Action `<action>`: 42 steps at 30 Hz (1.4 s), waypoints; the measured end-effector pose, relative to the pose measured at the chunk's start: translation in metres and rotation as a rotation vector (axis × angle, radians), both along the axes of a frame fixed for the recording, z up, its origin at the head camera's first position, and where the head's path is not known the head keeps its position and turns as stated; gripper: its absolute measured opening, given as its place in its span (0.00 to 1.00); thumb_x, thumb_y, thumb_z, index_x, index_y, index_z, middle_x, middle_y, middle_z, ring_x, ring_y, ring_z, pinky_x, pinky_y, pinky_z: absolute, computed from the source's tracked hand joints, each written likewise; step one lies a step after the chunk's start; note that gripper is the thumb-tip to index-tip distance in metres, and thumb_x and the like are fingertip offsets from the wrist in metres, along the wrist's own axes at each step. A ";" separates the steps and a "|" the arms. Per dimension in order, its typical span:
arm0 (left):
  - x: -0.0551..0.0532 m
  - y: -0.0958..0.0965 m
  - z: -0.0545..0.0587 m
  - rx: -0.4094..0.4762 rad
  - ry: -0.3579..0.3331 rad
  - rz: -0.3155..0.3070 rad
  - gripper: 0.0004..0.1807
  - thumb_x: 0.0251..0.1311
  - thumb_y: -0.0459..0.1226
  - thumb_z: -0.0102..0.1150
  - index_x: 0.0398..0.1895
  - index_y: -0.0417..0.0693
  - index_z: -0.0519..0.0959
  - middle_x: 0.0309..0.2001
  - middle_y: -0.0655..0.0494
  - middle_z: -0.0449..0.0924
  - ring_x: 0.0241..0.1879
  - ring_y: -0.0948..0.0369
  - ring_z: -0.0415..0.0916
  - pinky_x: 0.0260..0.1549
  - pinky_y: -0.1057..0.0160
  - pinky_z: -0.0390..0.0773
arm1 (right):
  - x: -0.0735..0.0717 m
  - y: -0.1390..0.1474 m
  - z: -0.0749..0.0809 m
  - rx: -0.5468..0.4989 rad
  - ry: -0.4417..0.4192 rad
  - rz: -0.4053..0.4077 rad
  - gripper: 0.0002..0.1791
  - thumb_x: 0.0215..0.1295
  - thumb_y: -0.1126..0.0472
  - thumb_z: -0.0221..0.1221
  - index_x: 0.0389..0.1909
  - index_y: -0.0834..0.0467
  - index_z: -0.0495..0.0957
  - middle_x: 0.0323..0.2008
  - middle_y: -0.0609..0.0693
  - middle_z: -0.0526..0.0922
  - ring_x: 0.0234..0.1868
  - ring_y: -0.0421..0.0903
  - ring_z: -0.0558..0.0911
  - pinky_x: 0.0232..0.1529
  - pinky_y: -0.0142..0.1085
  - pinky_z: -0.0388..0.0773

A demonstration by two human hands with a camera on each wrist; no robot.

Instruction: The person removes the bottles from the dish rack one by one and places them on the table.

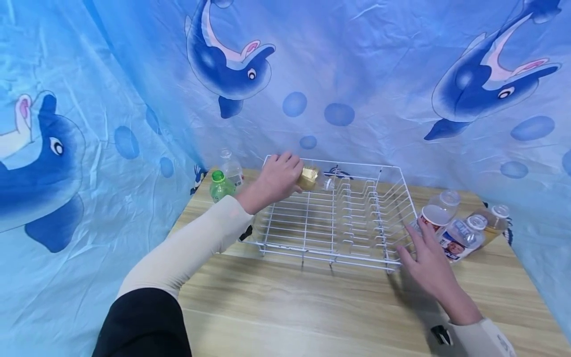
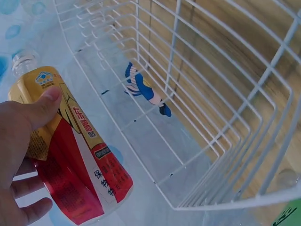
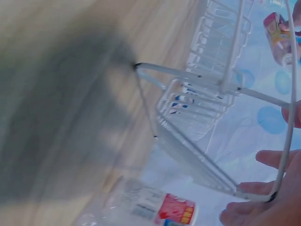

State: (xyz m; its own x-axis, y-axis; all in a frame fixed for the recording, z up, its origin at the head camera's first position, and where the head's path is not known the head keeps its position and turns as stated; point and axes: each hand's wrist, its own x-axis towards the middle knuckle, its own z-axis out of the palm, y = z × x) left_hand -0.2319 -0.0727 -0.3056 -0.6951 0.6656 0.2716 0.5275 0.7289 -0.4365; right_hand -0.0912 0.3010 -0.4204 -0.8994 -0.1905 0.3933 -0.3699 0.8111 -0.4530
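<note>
My left hand (image 1: pixel 278 173) grips a clear plastic bottle (image 2: pixel 82 141) with a gold and red label, thumb across its front. The bottle lies tilted on its side over the back left part of a white wire dish rack (image 2: pixel 244 201), its neck pointing right in the head view. At the rack's right front corner is my right hand (image 1: pixel 428 260), its fingers spread and fairly straight. In the right wrist view its fingertips (image 3: pixel 249 188) are right at the corner wire of the rack.
Left of the rack stand a green bottle (image 1: pixel 221 187) and a clear bottle (image 1: pixel 232 171). On the right are a clear bottle with a red-white label (image 1: pixel 439 210), another labelled bottle (image 1: pixel 461 238) and an amber one (image 1: pixel 492 225). A blue dolphin-print sheet (image 1: pixel 357 59) hangs behind the wooden table (image 1: pixel 276 302).
</note>
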 end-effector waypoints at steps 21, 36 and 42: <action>0.039 0.018 -0.008 0.255 -0.262 0.087 0.44 0.47 0.72 0.52 0.55 0.47 0.75 0.47 0.56 0.75 0.43 0.60 0.71 0.32 0.65 0.77 | -0.046 -0.055 0.054 -0.040 -0.112 0.083 0.41 0.61 0.49 0.62 0.69 0.64 0.59 0.69 0.65 0.56 0.69 0.66 0.53 0.63 0.63 0.51; 0.049 0.025 -0.018 0.533 -0.367 0.032 0.39 0.44 0.68 0.61 0.50 0.48 0.77 0.40 0.58 0.77 0.34 0.64 0.72 0.27 0.67 0.74 | -0.057 -0.106 0.065 -0.159 -0.293 0.171 0.48 0.53 0.46 0.68 0.72 0.56 0.56 0.70 0.60 0.56 0.69 0.62 0.55 0.64 0.61 0.53; 0.049 0.030 -0.020 0.824 -0.599 -0.022 0.32 0.46 0.61 0.67 0.48 0.50 0.80 0.41 0.58 0.80 0.38 0.62 0.78 0.34 0.66 0.79 | -0.063 -0.125 0.062 -0.204 -0.220 0.205 0.47 0.49 0.51 0.72 0.69 0.55 0.61 0.64 0.59 0.68 0.64 0.59 0.65 0.61 0.58 0.61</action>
State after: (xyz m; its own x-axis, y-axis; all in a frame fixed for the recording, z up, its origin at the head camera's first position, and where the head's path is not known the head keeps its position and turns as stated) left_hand -0.1830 -0.0424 -0.3253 -0.8572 0.4431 0.2624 0.5113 0.6708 0.5373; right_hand -0.1540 0.1756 -0.3585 -0.9180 -0.3135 0.2429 -0.3911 0.6145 -0.6852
